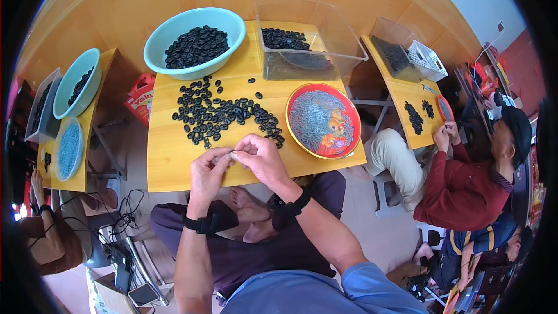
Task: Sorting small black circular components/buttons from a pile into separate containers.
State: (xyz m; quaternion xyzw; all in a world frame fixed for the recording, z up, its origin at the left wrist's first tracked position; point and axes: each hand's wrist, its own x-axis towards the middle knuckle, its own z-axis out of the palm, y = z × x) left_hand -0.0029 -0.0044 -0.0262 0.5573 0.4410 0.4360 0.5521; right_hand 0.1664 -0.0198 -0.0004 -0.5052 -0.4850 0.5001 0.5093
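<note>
My left hand [210, 170] and my right hand [260, 156] meet over the near edge of the yellow table [168, 171]. Fingers and thumbs are pinched together at the tips; whatever is between them is too small and covered to make out. Just beyond them, small black oval pieces [203, 111] lie loosely spread. To the right of my right hand sits a round red tray [353, 115] with a yellow rim, holding many thin grey metal pieces [311, 117]. Neither hand touches the tray.
A pale teal basin [156, 52] and a clear plastic box [343, 52], both with black pieces inside, stand at the table's far side. People work at side tables: a person in dark red [465, 189] at right, another person's arm [49, 238] at left. Cables [125, 212] hang at lower left.
</note>
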